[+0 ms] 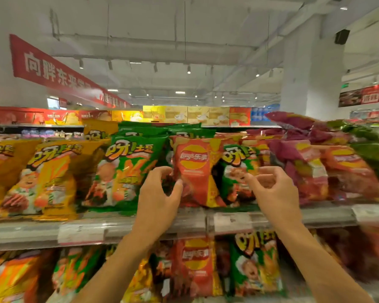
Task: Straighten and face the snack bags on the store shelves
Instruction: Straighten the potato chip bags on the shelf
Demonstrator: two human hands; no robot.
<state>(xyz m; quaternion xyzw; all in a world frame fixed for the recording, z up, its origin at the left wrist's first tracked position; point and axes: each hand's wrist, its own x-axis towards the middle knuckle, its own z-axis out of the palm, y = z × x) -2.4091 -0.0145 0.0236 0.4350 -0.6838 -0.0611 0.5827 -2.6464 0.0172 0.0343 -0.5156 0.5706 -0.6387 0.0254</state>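
Note:
A red chip bag (196, 169) stands upright on the upper shelf (140, 228), squeezed between green snack bags. My left hand (160, 193) grips the red bag's left edge, thumb in front and fingers curled behind it. My right hand (269, 189) hovers in front of a narrow green bag (239, 169), fingers curled with thumb and forefinger near each other; whether it touches that bag is unclear. A wide green bag (127, 171) leans at the left of the red one.
Orange bags (48, 178) fill the shelf's left side, purple and red bags (311, 169) the right. Price tags (81, 235) line the shelf rail. A lower shelf holds more red (197, 265) and green bags (256, 263). Boxes (197, 115) stand on a far top shelf.

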